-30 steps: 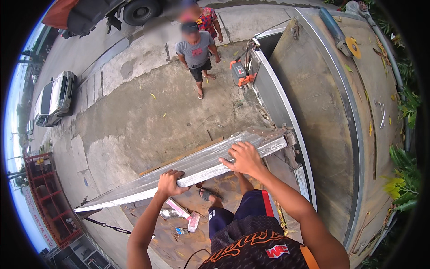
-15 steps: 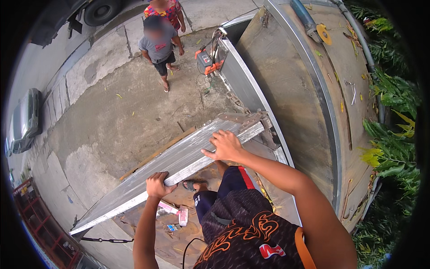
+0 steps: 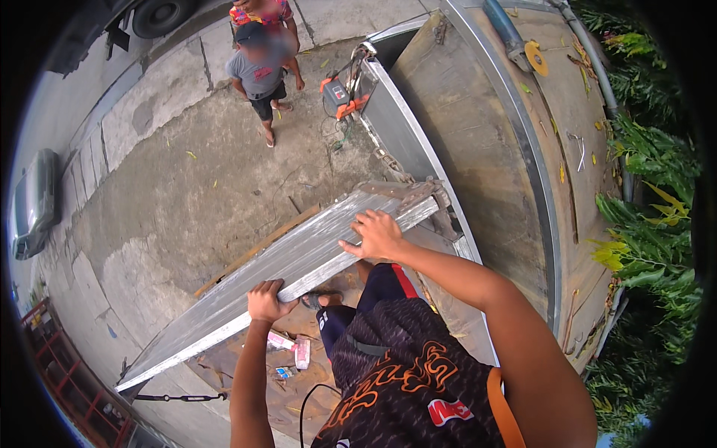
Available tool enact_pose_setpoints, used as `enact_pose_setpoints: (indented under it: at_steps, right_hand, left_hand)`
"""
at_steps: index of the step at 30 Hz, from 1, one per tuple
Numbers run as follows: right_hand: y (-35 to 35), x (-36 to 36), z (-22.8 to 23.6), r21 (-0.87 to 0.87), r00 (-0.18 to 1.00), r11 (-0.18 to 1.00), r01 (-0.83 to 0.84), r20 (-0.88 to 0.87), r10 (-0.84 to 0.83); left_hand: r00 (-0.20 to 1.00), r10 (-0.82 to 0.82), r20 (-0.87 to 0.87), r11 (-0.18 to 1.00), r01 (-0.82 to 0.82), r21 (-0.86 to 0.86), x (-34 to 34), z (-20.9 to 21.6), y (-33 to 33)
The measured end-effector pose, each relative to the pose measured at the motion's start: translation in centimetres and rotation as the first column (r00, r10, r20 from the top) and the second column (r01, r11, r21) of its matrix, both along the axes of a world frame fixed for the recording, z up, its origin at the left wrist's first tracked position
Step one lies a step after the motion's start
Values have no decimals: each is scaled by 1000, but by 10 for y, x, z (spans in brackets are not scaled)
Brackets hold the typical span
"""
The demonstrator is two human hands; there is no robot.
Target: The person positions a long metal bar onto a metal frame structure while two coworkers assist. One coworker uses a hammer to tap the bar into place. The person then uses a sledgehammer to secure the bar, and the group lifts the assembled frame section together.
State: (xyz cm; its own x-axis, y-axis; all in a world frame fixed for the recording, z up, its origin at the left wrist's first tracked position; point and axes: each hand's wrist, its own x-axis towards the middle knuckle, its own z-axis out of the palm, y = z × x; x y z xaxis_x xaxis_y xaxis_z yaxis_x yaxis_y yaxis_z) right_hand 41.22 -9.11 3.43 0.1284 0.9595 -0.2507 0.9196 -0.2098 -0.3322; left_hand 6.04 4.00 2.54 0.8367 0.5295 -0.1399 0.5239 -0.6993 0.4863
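Note:
A long grey metal panel [image 3: 246,284] with a worn, pale top edge runs slantwise in front of me, from the lower left up to a rusty bracket [image 3: 414,193] near the middle. My left hand [image 3: 267,301] grips its top edge partway along, fingers over the far side and thumb on the near side. Further up the same edge, my right hand [image 3: 376,235] is bent over it, its fingers on the panel's face and the thumb apart. Neither hand holds anything else. The fingertips' undersides are hidden.
An angle grinder [image 3: 515,45] with a yellow disc lies on a ledge beyond a metal-rimmed bed [image 3: 478,149]. An orange-and-grey machine [image 3: 340,97] stands past the panel. Two people stand on the concrete. Pink-and-white packages [image 3: 301,352] lie beside my feet. A black strap [image 3: 183,398] hangs at lower left.
My view has shifted slightly, so the surroundings sit a little further left. Both hands keep their places on the panel. The person in grey has turned the head.

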Motion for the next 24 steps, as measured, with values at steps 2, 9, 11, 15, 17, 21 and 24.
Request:
enact_pose_setpoints:
  at_steps: [2, 9, 11, 15, 17, 21, 24]
  right_hand:
    - [0, 0, 1, 12, 1000, 1000, 4, 1, -4]
    - [1, 1, 4, -57, 999, 998, -2, -38, -1]
    - [2, 1, 6, -91, 998, 996, -10, -65, 4]
    - [2, 2, 8, -83, 998, 997, -4, -70, -2]
    - [2, 1, 8, -104, 997, 995, -3, -80, -5]
    - [2, 1, 10, -130, 997, 992, -5, -74, -5]
    - [4, 1, 12, -127, 997, 992, 3, -73, -12]
  left_hand:
    - [1000, 7, 9, 1000, -7, 1, 0, 0, 0]
    - [999, 18, -27, 999, -18, -27, 2, 2, -1]
    - [1000, 12, -18, 1000, -12, -6, 2, 2, -1]
    - [999, 18, -45, 1000, -18, -6, -2, -2, -2]
    - [998, 17, -67, 999, -19, -38, -4, -4, -3]
    - [993, 13, -121, 999, -18, -41, -6, -7, -4]
    - [998, -8, -55, 1000, 7, -26, -5, -8, -3]
